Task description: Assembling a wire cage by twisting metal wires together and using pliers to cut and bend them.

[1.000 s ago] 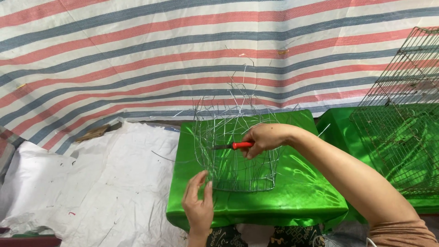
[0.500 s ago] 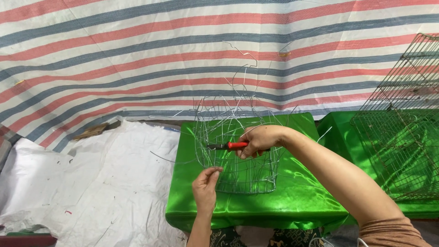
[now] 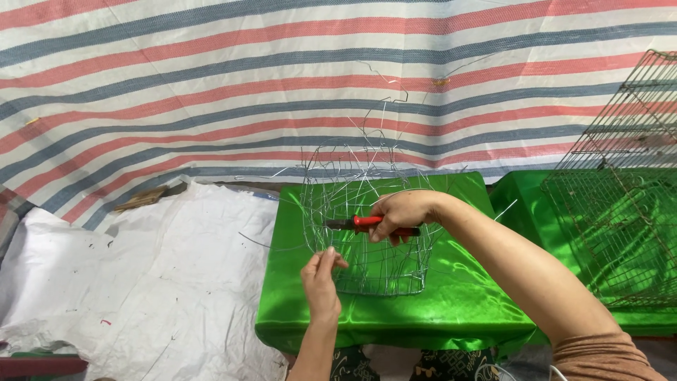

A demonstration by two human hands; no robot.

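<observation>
A half-made basket of thin silver wire (image 3: 367,212) stands on a table covered with shiny green cloth (image 3: 451,303); loose wire ends stick up from its top. My right hand (image 3: 402,212) reaches in from the right and grips red-handled pliers (image 3: 360,224) whose dark jaws point left into the basket's side. My left hand (image 3: 321,279) is raised at the basket's front left, its fingertips pinched on a thin wire there.
A finished wire cage (image 3: 620,190) stands on a second green-covered table (image 3: 522,197) at the right. Crumpled white sheeting (image 3: 141,282) lies on the left. A red, white and blue striped tarp (image 3: 282,85) hangs behind everything.
My left hand has risen from the table's front edge up to the basket's wires. The right hand with the pliers has stayed almost in place.
</observation>
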